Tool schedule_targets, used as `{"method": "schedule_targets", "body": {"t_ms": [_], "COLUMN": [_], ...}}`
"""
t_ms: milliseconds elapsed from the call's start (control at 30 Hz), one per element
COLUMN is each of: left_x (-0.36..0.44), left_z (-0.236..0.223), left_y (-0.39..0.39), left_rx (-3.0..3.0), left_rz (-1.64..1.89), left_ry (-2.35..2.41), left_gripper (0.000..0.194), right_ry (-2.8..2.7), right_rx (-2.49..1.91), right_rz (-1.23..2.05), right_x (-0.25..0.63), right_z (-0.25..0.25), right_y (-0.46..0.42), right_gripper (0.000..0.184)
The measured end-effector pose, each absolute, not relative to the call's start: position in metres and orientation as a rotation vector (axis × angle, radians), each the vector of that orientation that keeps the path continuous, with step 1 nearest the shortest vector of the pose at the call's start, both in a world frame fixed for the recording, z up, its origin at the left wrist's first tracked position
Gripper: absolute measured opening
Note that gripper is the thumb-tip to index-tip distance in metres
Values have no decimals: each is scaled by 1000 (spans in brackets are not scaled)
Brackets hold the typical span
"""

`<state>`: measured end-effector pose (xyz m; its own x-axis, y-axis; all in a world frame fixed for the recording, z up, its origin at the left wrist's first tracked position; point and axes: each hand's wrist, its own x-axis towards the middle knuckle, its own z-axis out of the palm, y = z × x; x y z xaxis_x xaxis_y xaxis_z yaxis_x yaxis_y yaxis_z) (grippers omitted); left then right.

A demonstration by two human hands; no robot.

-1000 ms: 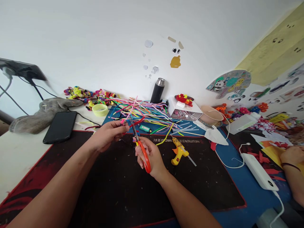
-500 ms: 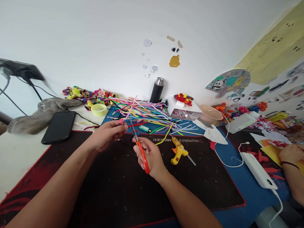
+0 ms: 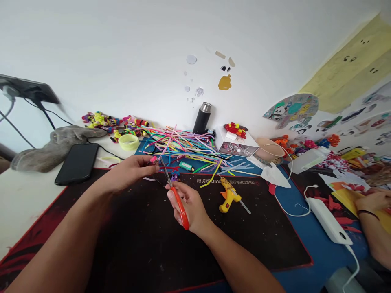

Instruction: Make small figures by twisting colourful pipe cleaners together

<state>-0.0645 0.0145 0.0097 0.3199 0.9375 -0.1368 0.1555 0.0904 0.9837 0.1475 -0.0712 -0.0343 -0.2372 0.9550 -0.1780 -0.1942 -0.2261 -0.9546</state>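
Note:
My left hand (image 3: 134, 171) pinches a small pink fuzzy piece (image 3: 153, 159) between thumb and fingertips; much of it is hidden by the fingers. In my right hand (image 3: 191, 205) is a pair of scissors (image 3: 181, 209) with red handles, its blades pointing up and left, close to the pink piece. I cannot tell whether the blades touch it. Just beyond the scissors, a small blue and purple figure (image 3: 175, 176) lies on the black desk mat (image 3: 143, 244). A short pale strip (image 3: 149, 179) lies beneath my left fingers.
Coloured pipe cleaners (image 3: 183, 142) are heaped behind my hands. A yellow glue gun (image 3: 228, 197) lies on the right, with a power bank (image 3: 330, 219) farther over. Left stand a phone (image 3: 76, 163) and a tape roll (image 3: 128, 142). Another person's hand (image 3: 374, 201) is at far right.
Both hands have shifted slightly left, and the scissors have moved with the right hand. The pale strip now shows under my left hand, and the blue and purple figure is less covered.

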Motion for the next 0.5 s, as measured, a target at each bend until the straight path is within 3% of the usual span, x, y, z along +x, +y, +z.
{"method": "schedule_targets", "body": {"t_ms": [333, 500], "left_x": [-78, -80], "left_z": [22, 17], "left_y": [14, 16], "left_rx": [1809, 1967], "left_rz": [512, 288], "left_ry": [1375, 1418], "left_gripper": [40, 38], "right_ry": [-1009, -985], "right_rx": [-1150, -1172], "right_rz": [1864, 1866], "right_x": [140, 136], "right_z": [-31, -32], "right_y": [-70, -69], "right_gripper": [67, 67]}}
